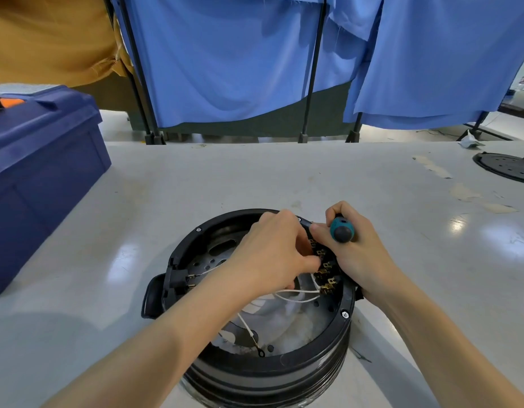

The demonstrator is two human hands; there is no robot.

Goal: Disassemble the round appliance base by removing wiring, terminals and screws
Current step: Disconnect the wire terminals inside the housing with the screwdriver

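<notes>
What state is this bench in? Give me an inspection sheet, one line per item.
Surface: pale table, with tape residue at far right.
Job's things: round appliance base, open side up; row of brass terminals on its right inner rim; rim screw in place.
Clutter: blue toolbox at left; black perforated disc at far right.
Hands: right hand grips screwdriver; left hand reaches the terminals, grip hidden.
Cables: white wires lead to the terminals; loose wire ends in a ring lug.
Surroundings: blue curtains on black stands.

Right hand (353,245) grips screwdriver (341,230); left hand (272,251) reaches into round base (255,363).
</notes>
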